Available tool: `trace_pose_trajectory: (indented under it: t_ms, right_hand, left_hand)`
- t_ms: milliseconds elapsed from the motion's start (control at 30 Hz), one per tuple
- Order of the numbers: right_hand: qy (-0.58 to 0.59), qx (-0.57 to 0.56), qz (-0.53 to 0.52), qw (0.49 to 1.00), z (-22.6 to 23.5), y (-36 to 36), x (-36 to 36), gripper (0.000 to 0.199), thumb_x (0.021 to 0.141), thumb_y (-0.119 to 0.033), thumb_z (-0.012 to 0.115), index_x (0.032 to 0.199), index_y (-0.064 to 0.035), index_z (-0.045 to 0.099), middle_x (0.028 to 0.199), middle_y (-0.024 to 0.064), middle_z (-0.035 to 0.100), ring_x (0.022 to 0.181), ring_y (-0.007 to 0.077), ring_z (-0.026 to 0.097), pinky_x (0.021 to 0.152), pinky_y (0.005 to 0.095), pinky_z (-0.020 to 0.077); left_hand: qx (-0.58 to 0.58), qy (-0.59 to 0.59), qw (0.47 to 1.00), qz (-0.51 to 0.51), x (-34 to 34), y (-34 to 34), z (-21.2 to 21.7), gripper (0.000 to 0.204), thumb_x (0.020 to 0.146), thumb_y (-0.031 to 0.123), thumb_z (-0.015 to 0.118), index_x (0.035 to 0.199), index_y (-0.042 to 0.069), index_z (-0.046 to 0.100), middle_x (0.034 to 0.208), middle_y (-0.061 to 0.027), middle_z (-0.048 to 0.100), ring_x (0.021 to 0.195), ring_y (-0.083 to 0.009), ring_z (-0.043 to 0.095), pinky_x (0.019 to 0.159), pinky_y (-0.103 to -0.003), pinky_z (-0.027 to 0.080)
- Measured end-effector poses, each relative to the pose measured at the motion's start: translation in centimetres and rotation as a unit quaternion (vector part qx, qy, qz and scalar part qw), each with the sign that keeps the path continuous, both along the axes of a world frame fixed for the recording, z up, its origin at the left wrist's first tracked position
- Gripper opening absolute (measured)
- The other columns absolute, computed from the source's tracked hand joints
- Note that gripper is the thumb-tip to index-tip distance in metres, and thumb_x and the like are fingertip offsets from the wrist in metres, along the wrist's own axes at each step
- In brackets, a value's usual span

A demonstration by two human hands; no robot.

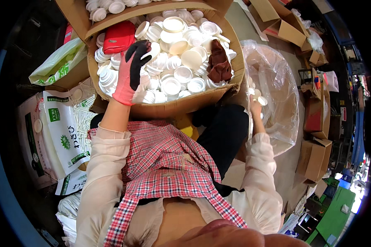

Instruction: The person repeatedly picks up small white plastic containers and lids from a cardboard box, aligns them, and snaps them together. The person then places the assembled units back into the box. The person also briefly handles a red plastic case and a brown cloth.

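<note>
A cardboard box (165, 110) in front of me is heaped with round white plastic lids (183, 74). My left hand (132, 70), in a pink glove with black fingers, is over the left side of the heap. Its fingers are bent and apart, close to several lids, with nothing visibly gripped. To the right stands a container lined with a clear plastic bag (282, 78). At its near-left edge my bare right hand (255, 107) is closed around a few small white lids (261, 100); part of that hand is hidden by the plastic.
A red pouch (118, 37) and a crumpled brown cloth (219, 64) lie on the lids. Beyond is another box of lids (116, 6). White sacks (64, 127) and thin white sticks (83, 119) are at left. Cardboard boxes (314, 159) line the right side.
</note>
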State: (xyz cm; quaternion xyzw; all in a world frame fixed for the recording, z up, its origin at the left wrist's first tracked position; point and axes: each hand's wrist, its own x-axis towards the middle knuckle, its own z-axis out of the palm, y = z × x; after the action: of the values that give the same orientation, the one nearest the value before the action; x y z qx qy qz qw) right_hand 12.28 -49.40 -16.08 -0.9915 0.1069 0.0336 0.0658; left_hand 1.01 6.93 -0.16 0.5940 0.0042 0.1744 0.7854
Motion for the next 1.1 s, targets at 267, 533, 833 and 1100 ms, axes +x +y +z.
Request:
trace_pose_trajectory:
  t_ms: [267, 533, 833, 1100]
  right_hand:
    - [-0.111, 0.354, 0.313, 0.874, 15.0, 23.5, 2.9, 0.024, 0.083, -0.017, 0.066, 0.101, -0.0005, 0.065, 0.092, 0.0151, 0.067, 0.082, 0.0290, 0.064, 0.075, 0.0369, 0.0492]
    - [0.136, 0.339, 0.281, 0.887, 12.4, 32.9, 4.5, 0.031, 0.077, -0.020, 0.075, 0.095, 0.0031, 0.066, 0.079, 0.0121, 0.067, 0.067, 0.0158, 0.061, 0.065, 0.0306, 0.0497]
    - [-0.036, 0.231, 0.443, 0.866, 15.0, 35.0, 0.8, 0.030, 0.081, -0.020, 0.072, 0.101, 0.0010, 0.065, 0.081, 0.0129, 0.068, 0.073, 0.0276, 0.065, 0.069, 0.0363, 0.0504]
    - [0.001, 0.124, 0.412, 0.903, 11.0, 35.3, 0.0, 0.017, 0.076, -0.019, 0.067, 0.078, -0.0022, 0.064, 0.079, 0.0207, 0.066, 0.076, 0.0388, 0.064, 0.069, 0.0453, 0.0502]
  left_hand:
    - [0.034, 0.040, 0.997, -0.050, -0.3, -0.1, -0.7, 0.036, 0.096, 0.005, 0.043, 0.130, -0.006, 0.044, 0.125, -0.0174, 0.054, 0.117, -0.0263, 0.056, 0.098, -0.037, 0.050]
    - [-0.331, 0.201, 0.914, -0.117, -0.2, -0.3, -3.0, 0.049, 0.096, 0.042, 0.049, 0.127, 0.003, 0.049, 0.120, -0.0183, 0.057, 0.110, -0.0338, 0.058, 0.095, -0.050, 0.048]
    - [-0.530, 0.064, 0.808, -0.251, -1.5, 0.5, -0.2, 0.080, 0.088, 0.069, 0.039, 0.144, 0.013, 0.033, 0.147, -0.0232, 0.031, 0.135, -0.0523, 0.025, 0.106, -0.069, 0.022]
    - [-0.639, 0.017, 0.714, -0.286, -1.9, 1.6, 1.3, 0.080, 0.092, 0.054, 0.048, 0.141, -0.005, 0.027, 0.146, -0.0333, 0.025, 0.136, -0.0492, 0.027, 0.110, -0.059, 0.027]
